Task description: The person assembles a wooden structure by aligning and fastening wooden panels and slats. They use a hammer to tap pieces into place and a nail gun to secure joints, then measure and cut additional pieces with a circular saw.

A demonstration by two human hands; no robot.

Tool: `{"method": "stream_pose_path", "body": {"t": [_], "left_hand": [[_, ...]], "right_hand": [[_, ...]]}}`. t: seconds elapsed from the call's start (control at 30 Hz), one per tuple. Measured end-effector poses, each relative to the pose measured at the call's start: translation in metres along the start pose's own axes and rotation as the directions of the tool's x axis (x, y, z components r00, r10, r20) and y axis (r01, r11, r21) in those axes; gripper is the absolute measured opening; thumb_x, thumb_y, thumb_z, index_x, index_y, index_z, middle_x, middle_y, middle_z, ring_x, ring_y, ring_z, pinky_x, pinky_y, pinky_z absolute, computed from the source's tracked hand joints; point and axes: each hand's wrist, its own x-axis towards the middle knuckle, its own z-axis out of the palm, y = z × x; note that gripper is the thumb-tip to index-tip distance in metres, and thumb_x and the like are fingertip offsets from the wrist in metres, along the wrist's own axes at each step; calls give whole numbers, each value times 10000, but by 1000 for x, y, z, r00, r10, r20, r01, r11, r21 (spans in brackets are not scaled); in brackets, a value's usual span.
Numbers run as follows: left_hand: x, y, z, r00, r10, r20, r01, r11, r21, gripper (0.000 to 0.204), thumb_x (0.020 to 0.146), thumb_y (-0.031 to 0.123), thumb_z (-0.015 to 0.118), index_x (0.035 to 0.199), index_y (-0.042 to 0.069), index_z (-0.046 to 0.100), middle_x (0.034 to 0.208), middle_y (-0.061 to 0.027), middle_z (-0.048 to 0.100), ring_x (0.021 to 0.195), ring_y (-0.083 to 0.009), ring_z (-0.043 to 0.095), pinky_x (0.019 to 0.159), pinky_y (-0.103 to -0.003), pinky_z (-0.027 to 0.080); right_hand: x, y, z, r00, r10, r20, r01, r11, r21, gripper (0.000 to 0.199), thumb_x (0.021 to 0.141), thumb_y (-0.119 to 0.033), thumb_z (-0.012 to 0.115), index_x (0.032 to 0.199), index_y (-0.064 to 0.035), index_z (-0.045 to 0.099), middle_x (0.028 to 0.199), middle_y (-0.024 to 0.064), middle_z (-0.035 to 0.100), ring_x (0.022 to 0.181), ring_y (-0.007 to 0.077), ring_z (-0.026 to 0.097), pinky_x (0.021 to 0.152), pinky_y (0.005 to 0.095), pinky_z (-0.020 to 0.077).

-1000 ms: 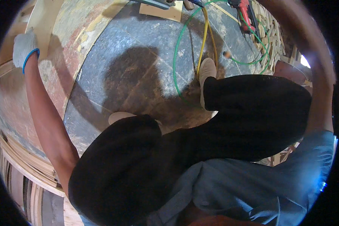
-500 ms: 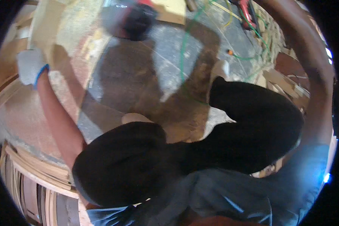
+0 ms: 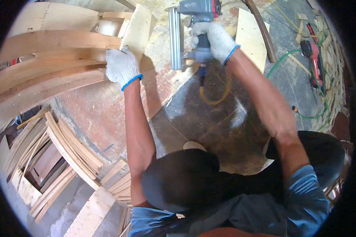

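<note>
Fingers of the right hand [image 3: 213,39] wrap the nail gun [image 3: 194,27].

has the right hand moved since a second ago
Yes. The right hand, out of sight earlier, now grips the grey nail gun up by the curved wooden frame.

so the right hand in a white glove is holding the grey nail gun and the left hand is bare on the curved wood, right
Not quite. The head view shows the left hand is not bare: it wears a white glove with a blue cuff, like the right hand. The rest holds: the right hand grips the grey nail gun, and the left rests on the curved wood.
</note>
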Motion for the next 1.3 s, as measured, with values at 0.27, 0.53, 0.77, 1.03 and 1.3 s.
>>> {"method": "stream_pose_path", "body": {"t": [0.27,0.53,0.77,1.03,1.3], "left_hand": [[-3,0,0,1000,15,-9,-15,1000,-3,434,885,406,641,997,-13,619,939,-251,685,842,-431,682,715,-525,535],[-3,-2,3,1000,4,-27,-6,998,-68,445,896,417,629,1061,3,616,991,-257,685,905,-426,671,778,-527,516],[1,-1,7,1000,12,-7,-12,998,-56,445,882,411,651,1055,3,619,980,-259,687,902,-441,667,769,-542,513],[-2,4,3,1000,13,-18,-13,1000,-12,397,891,368,648,989,-14,600,928,-252,674,861,-429,667,734,-530,521],[-2,-3,2,999,19,-32,-21,998,-59,474,888,455,634,999,-5,608,945,-266,683,852,-438,676,738,-535,519]], "right_hand": [[54,79,10,995,45,85,-77,902,425,192,829,-98,592,1020,-80,578,733,66,585,552,229,601,532,397,545],[73,106,11,990,82,117,-129,869,477,140,772,-110,616,911,-117,606,725,62,600,573,230,621,552,401,562],[89,106,20,990,87,113,-132,858,497,139,782,-104,622,919,-90,598,693,80,594,547,245,614,537,395,549],[85,102,21,983,39,181,-127,853,505,173,806,-89,594,974,-51,576,695,93,598,555,253,623,547,399,546],[70,94,22,979,115,171,-190,828,528,152,828,-100,611,975,-62,602,690,60,571,575,216,594,579,387,554]]}}
